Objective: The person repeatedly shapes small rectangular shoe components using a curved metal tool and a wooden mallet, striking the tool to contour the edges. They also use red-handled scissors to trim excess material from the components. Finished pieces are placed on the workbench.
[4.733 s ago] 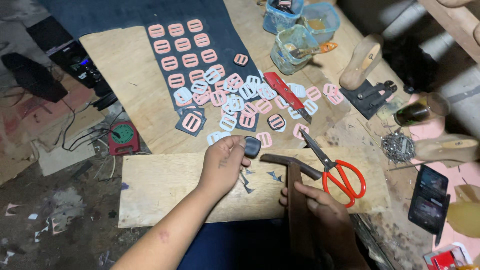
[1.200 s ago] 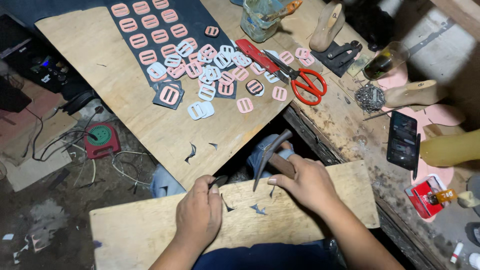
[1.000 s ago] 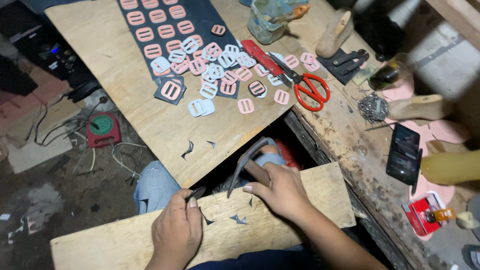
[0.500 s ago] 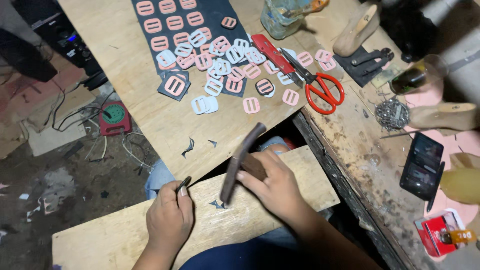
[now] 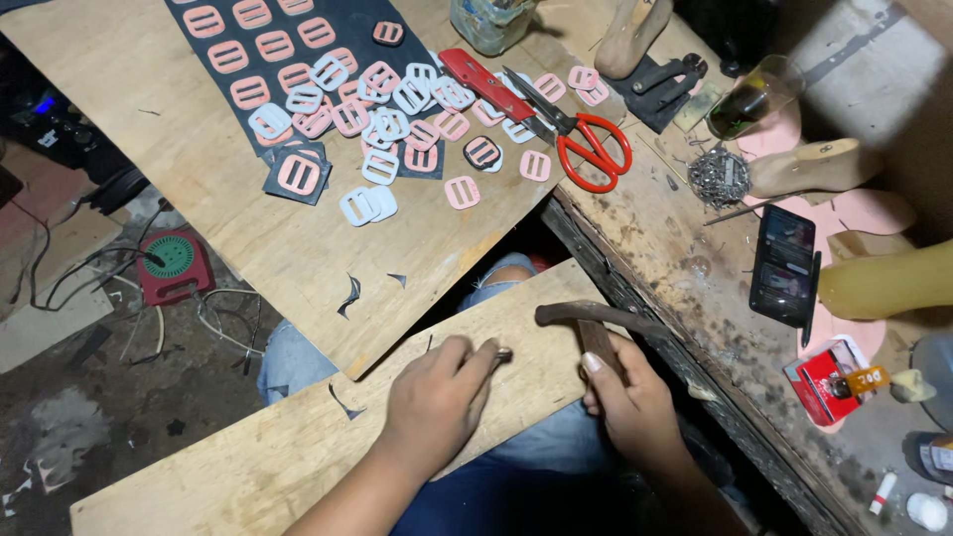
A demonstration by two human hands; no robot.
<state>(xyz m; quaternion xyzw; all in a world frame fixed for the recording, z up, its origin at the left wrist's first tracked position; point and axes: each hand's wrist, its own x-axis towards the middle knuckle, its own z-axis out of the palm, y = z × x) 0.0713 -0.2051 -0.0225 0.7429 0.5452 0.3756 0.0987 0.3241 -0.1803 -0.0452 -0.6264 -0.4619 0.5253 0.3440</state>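
Cluttered workshop seen from above: dark dirty concrete floor [image 5: 79, 437] at left w/ cables and a small red box with a green round dial [image 5: 173, 264]. Big plywood sheet [image 5: 199, 189] fills the upper middle, tilted, and carries a dark navy fabric sheet [image 5: 223, 45] w/ rows of pink slotted buckle-shaped cutouts [image 5: 260, 50] on it. Loose pink and white cutouts of the same shape [image 5: 397, 109] are heaped just right of it, some spilling onto bare ply.

Worn dark wooden workbench [image 5: 675, 238] runs down the right side. On it: black smartphone [image 5: 784, 263], pale wooden shoe last [image 5: 814, 169], red-handled scissors [image 5: 586, 144] lying open, red utility knife [image 5: 486, 84] touching the blades, heap of small metal tacks [image 5: 717, 177], red packet [image 5: 829, 375].

Narrow light plywood board [image 5: 228, 457] lies across the person's lap, over blue jeans [image 5: 298, 357], a few dark offcut slivers on it.

Right hand [image 5: 630, 402] is wrapped tight round the wooden handle of a dark-headed hammer [image 5: 586, 316]; head points left, sits low over the board's right end. Left hand [image 5: 437, 397] rests on the board, fingers pinched narrow on a small dark metal piece [image 5: 502, 353] at the fingertips, near the hammer head but apart. Can't tell what the piece is.
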